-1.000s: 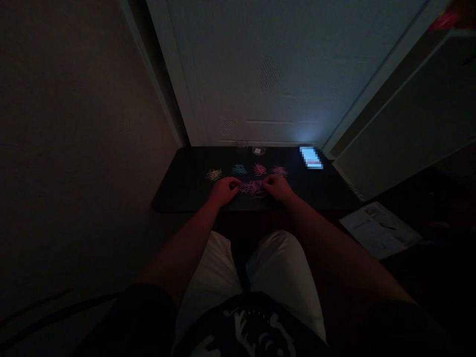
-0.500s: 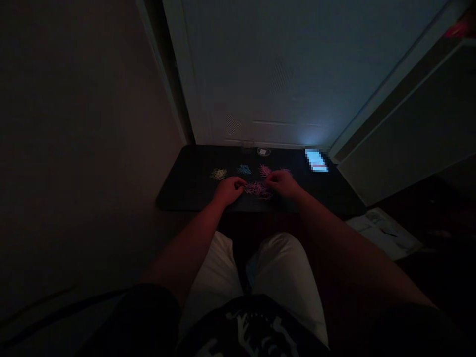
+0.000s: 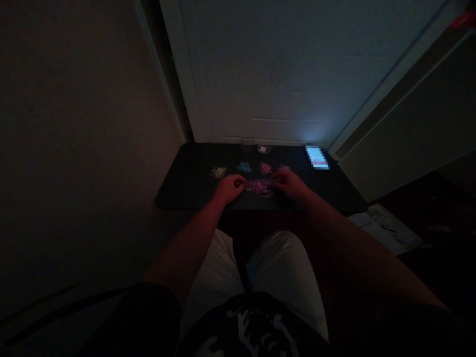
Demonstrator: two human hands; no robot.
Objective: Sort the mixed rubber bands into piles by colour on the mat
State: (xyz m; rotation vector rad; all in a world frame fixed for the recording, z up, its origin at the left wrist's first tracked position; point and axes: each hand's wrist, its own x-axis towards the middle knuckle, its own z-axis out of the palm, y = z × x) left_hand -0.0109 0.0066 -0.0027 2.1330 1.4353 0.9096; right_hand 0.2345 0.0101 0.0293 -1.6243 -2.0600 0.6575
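Observation:
A loose pile of thin purple-pink sticks (image 3: 259, 187) lies near the front of the dark low table (image 3: 186, 191). At its left edge is my left hand (image 3: 229, 189), fingers curled and thumb near the fingertips. My right hand (image 3: 290, 183) is at the pile's right edge, its fingers pinched together. In the dim light I cannot make out what either hand holds. Behind them lie smaller heaps: a pale yellow heap (image 3: 218, 172), a blue heap (image 3: 244, 167), a pink heap (image 3: 265, 168), and a purple heap (image 3: 284, 168) partly hidden by my right hand.
A clear cup (image 3: 247, 144) and a small round container (image 3: 264, 148) with a white label stand at the table's back edge. A lit phone (image 3: 317, 157) lies at the back right. A white panel with heart patterns (image 3: 280, 69) rises behind. Papers (image 3: 388, 229) lie on the right.
My right hand has shifted slightly to the right, from over the pile's upper right to its edge. The left hand stays almost in place. The view has tilted slightly.

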